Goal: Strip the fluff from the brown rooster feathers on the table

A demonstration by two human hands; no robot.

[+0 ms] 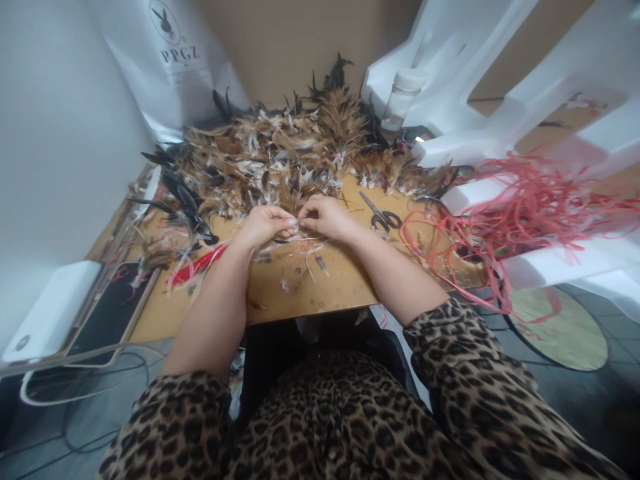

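Note:
Over the middle of the wooden table [280, 293], my left hand [266, 225] and my right hand [325, 219] meet almost fingertip to fingertip. Both are closed in a pinch. Something small and pale shows between the fingers, too small to name. Just beyond them spreads a large heap of brown and black feathers [260, 150]. A pair of scissors [380, 215] with dark handles lies to the right of my right hand. Red strips [197, 267] lie near my left forearm, and loose feather bits are scattered on the tabletop below my hands.
A tangle of pink-red ribbon strips [520, 207] hangs over white foam pieces [555, 263] at the right. Behind stand a clear bottle [401, 100] with a white lid and a printed white bag [175, 73]. A white box-shaped device [55, 310] and a dark phone-like slab [107, 310] are at the left.

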